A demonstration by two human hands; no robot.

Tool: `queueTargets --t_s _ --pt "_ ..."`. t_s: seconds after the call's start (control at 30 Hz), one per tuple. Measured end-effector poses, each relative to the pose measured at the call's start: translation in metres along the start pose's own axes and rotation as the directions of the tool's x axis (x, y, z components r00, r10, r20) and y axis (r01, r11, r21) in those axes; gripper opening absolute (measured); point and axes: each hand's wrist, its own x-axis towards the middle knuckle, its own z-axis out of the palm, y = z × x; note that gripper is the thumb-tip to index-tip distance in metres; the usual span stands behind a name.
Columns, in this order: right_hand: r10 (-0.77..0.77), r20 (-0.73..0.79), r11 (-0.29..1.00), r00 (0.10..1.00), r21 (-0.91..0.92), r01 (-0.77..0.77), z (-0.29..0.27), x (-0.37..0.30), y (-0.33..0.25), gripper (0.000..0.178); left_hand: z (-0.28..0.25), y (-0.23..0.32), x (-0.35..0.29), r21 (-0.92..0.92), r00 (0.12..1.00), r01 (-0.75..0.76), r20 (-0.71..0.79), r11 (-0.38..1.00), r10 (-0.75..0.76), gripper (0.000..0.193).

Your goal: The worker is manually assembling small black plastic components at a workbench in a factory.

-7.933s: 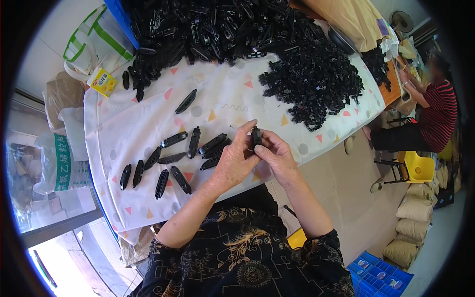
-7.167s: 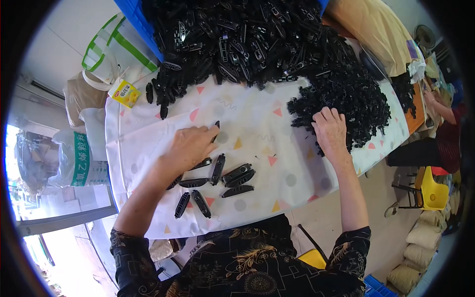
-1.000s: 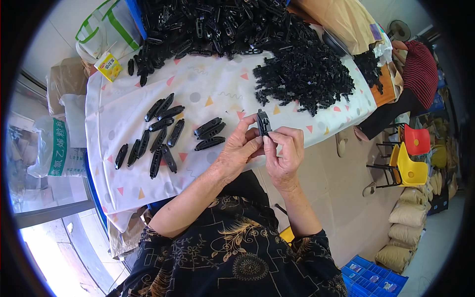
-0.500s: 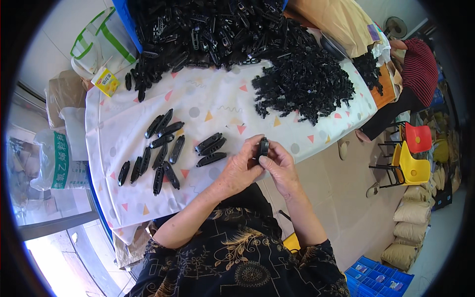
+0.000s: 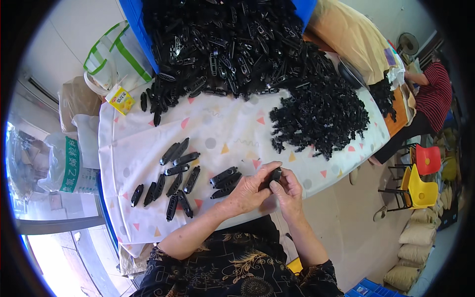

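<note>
My left hand point(image 5: 249, 190) and my right hand point(image 5: 287, 190) meet at the near edge of the table, both closed around one small black plastic piece point(image 5: 275, 174). Just left of my hands lie three long black clips point(image 5: 225, 179) side by side. Further left, several more long black clips point(image 5: 173, 180) lie spread on the white patterned tablecloth point(image 5: 232, 133). A heap of small black parts point(image 5: 321, 116) sits beyond my right hand. A much larger pile of long black clip frames point(image 5: 227, 44) fills the far side of the table.
A small yellow carton point(image 5: 120, 99) and a green-and-white bag point(image 5: 116, 54) sit at the table's far left corner, with sacks point(image 5: 74, 163) below. A person in a striped top point(image 5: 435, 94) sits at the far right beside yellow and red chairs point(image 5: 420, 178).
Over the last second my hands have stayed together on the black piece, dropping slightly toward the table edge. Earlier, my hands had reached out separately to the clips and the small-parts heap.
</note>
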Motion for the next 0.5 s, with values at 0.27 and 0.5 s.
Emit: queueTargets --t_s 0.27,0.5 --pt "-0.020 0.078 0.998 0.997 0.056 0.015 0.002 0.040 -0.003 0.033 -0.033 0.001 0.033 -0.122 0.998 -0.002 0.063 0.993 0.010 0.055" --pt "-0.415 0.040 0.475 0.909 -0.843 0.254 -0.048 0.079 -0.021 0.017 -0.134 -0.004 0.104 0.178 0.865 0.401 -0.396 0.899 -0.307 0.019"
